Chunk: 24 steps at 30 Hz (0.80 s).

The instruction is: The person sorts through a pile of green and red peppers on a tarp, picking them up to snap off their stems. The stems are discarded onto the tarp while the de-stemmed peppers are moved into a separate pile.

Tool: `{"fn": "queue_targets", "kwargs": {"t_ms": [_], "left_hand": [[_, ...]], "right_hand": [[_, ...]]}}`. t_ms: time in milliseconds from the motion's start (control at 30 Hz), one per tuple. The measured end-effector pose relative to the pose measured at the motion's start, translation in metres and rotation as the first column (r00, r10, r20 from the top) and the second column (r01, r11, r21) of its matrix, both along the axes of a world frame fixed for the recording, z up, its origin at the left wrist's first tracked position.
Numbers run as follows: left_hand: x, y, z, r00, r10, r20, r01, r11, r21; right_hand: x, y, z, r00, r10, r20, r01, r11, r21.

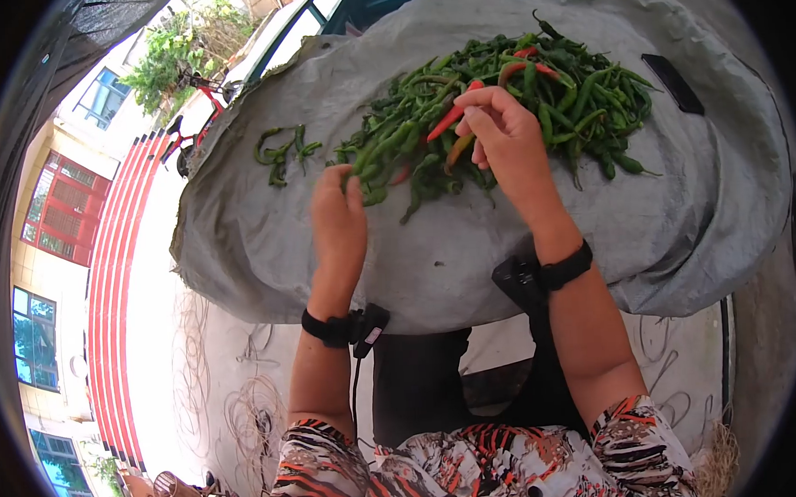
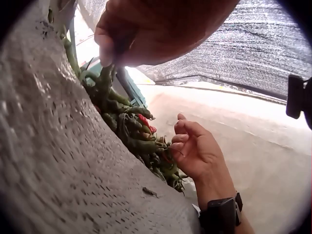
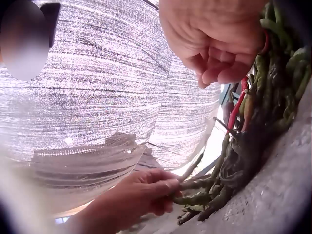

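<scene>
Head view showed a big heap of green peppers (image 1: 587,98) on a gray sheet (image 1: 399,275). At the heap's left end, the left hand (image 1: 336,220) pinched a green pepper (image 2: 104,87) between its thumb and fingers. The right hand (image 1: 516,146) was up over the middle of the heap, its fingers bent loosely with nothing in them, close to a red pepper (image 1: 446,124). Some loose peppers (image 1: 275,153) lay apart on the left, and a black phone (image 1: 673,84) lay right of the heap.
</scene>
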State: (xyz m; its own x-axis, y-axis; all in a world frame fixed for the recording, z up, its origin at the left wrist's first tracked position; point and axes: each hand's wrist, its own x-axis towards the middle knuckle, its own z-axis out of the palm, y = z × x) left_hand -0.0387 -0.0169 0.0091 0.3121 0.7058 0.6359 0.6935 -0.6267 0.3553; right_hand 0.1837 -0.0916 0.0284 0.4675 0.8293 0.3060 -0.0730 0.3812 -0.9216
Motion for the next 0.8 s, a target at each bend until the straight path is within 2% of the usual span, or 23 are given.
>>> {"fn": "queue_targets", "kwargs": {"t_ms": [33, 133, 233, 333, 367, 467, 533, 633, 733, 800], "left_hand": [[0.000, -0.003, 0.005, 0.999, 0.033, 0.028, -0.036, 0.995, 0.096], [0.008, -0.027, 0.028, 0.913, 0.052, 0.404, 0.041, 0.975, -0.217], [0.020, -0.032, 0.036, 0.831, -0.110, 0.545, 0.283, 0.927, -0.246], [0.032, -0.036, 0.041, 0.761, -0.149, 0.632, 0.480, 0.784, -0.393], [0.035, -0.036, 0.039, 0.748, -0.154, 0.646, 0.507, 0.760, -0.405], [0.040, -0.035, 0.033, 0.703, -0.149, 0.695, 0.581, 0.685, -0.441], [0.041, -0.034, 0.031, 0.664, -0.127, 0.737, 0.629, 0.628, -0.459], [0.035, -0.027, 0.021, 0.673, -0.106, 0.732, 0.637, 0.586, -0.500], [0.031, -0.023, 0.014, 0.588, -0.023, 0.809, 0.702, 0.512, -0.496], [0.032, -0.013, 0.021, 0.519, -0.008, 0.855, 0.736, 0.513, -0.442]], "right_hand": [[-0.001, 0.000, 0.000, 1.000, -0.002, 0.002, 0.002, 1.000, -0.002], [-0.003, 0.003, -0.005, 0.999, 0.009, 0.048, -0.009, 1.000, -0.002], [-0.005, 0.003, -0.005, 0.995, 0.062, 0.079, -0.060, 0.998, -0.029], [-0.006, -0.005, 0.007, 0.978, 0.184, 0.096, -0.177, 0.981, -0.080], [-0.006, -0.007, 0.010, 0.967, 0.234, 0.099, -0.224, 0.969, -0.100], [-0.004, -0.007, 0.006, 0.908, 0.329, 0.258, -0.287, 0.939, -0.190], [-0.002, -0.007, 0.005, 0.904, 0.348, 0.250, -0.302, 0.932, -0.202], [-0.001, -0.006, 0.003, 0.913, 0.351, 0.208, -0.316, 0.931, -0.184], [-0.003, -0.004, 0.001, 0.960, 0.270, 0.075, -0.261, 0.958, -0.117], [-0.002, -0.004, 0.001, 0.979, 0.204, -0.005, -0.203, 0.976, -0.074]]}}
